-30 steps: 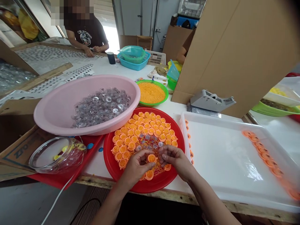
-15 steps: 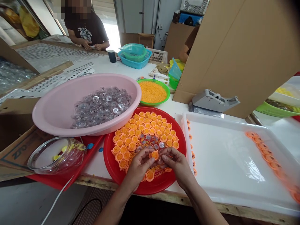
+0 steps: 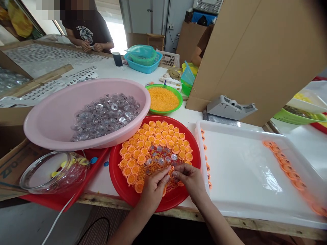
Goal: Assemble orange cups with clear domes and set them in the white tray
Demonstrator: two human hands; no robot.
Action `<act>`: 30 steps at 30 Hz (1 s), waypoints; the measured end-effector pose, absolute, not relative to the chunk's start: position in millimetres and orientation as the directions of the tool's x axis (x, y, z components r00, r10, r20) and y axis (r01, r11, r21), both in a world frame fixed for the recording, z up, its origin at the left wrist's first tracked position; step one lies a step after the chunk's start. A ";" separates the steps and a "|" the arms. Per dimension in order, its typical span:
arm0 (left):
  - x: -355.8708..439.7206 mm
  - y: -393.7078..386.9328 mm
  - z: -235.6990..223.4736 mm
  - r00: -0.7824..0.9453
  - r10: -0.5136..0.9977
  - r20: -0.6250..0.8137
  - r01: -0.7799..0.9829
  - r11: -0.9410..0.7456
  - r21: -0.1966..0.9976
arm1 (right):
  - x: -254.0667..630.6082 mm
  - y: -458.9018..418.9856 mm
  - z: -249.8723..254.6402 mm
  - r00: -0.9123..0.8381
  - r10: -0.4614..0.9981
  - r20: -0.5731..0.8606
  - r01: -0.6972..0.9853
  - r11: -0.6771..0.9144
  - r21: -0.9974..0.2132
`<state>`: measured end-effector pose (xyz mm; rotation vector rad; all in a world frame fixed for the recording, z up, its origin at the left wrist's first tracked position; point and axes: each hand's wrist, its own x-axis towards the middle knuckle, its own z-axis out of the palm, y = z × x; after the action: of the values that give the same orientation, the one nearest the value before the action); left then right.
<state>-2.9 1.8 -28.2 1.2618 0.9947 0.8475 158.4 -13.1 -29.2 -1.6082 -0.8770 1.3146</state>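
Observation:
Over the near part of a round red tray [image 3: 120,180] my left hand [image 3: 153,189] and my right hand [image 3: 190,180] meet fingertip to fingertip, both pinched on one small orange cap [image 3: 170,172]. Several more orange caps [image 3: 153,137], filled with yellow grains, lie in rows on the tray, with a few clear domed lids [image 3: 162,156] and loose grains among them. A pink basin [image 3: 58,117] heaped with clear domed lids [image 3: 104,114] stands just left of the tray.
A green bowl of yellow grains [image 3: 163,98] sits behind the tray. A white tray [image 3: 242,170] at right holds orange caps along its edges. A tape dispenser [image 3: 230,107], a cardboard box [image 3: 255,58], a glass jar [image 3: 51,172], and a person [image 3: 85,32] across the table.
Both hands have drawn slightly nearer and lower over the tray, closing together on the orange cap. The camera view has shifted a little to the right.

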 end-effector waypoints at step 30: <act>-4.7 7.5 -18.4 0.218 0.960 -0.173 -0.062 0.191 0.980 | 143.5 -22.9 -17.6 0.139 0.982 0.131 0.438 0.058 -0.897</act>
<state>-4.7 7.5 -18.4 1.1092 1.0756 0.9586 143.5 -22.9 -17.6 -1.5225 -1.4378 0.7668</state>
